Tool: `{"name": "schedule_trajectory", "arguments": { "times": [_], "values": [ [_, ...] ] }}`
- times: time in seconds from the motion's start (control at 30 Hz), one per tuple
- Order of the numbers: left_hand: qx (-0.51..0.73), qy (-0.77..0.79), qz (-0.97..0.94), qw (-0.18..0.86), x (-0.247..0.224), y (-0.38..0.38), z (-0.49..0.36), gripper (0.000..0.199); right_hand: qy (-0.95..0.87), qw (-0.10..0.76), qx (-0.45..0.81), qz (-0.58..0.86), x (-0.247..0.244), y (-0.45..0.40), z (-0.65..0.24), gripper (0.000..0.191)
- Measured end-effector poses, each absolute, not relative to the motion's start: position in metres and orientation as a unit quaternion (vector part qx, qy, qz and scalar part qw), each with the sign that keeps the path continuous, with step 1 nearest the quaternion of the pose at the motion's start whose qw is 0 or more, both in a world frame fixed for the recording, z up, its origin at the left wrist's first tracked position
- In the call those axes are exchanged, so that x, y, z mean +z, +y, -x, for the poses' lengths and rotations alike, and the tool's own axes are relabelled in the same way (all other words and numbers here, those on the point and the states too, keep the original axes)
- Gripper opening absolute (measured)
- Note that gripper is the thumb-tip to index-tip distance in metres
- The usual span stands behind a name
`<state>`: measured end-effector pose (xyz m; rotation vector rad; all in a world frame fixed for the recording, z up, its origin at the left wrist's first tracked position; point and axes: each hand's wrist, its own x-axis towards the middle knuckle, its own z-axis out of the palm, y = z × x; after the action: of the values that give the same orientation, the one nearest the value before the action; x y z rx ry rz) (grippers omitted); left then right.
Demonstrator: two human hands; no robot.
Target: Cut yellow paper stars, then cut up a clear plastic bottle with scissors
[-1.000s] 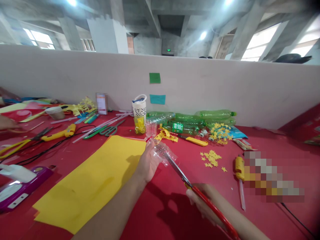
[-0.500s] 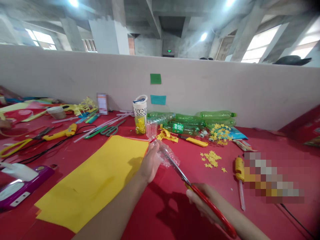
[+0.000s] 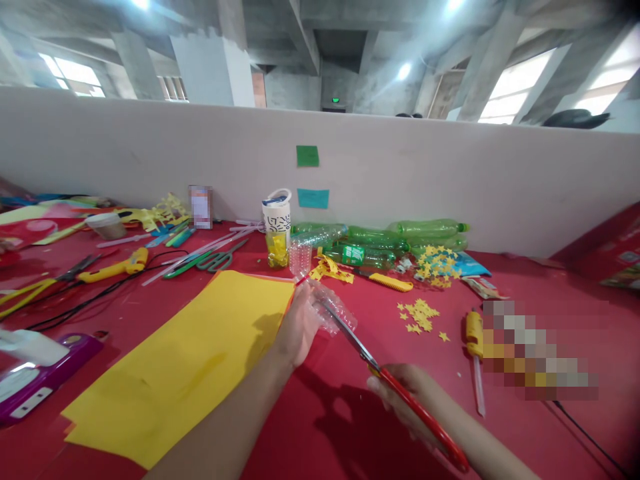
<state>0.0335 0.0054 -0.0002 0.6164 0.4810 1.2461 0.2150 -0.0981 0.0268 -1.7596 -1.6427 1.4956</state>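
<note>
My left hand (image 3: 300, 327) is closed on a crinkled piece of clear plastic bottle (image 3: 343, 313), held just above the red table. My right hand (image 3: 407, 397) grips red-handled scissors (image 3: 423, 413), their blades pointing away and to the left. The blade tips lie against the clear plastic beside my left fingers; how far they cut in cannot be made out. Under my left forearm lie yellow sheets (image 3: 175, 367). Just beyond my left hand stands a ribbed clear plastic piece (image 3: 301, 257).
Green plastic bottles (image 3: 430, 229) lie along the partition (image 3: 400, 173). To the right are yellow paper stars (image 3: 420, 313), a yellow cutter knife (image 3: 393, 282) and a glue gun (image 3: 474, 333). On the left sit a purple power strip (image 3: 55, 370) and another glue gun (image 3: 115, 265).
The whole view has shifted slightly, so things sit a little further left. Both hands keep their hold, with the scissors against the clear plastic almost as before.
</note>
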Motion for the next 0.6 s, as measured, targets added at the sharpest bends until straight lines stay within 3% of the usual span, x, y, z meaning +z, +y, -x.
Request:
{"name": "schedule_trajectory", "arguments": {
  "times": [0.6],
  "values": [
    [0.55,0.224,-0.33,0.734,-0.0053,0.0021,-0.0389,0.034,-0.552,0.16,0.529,0.624,0.0267,-0.1007,-0.2124,0.055]
  ]
}}
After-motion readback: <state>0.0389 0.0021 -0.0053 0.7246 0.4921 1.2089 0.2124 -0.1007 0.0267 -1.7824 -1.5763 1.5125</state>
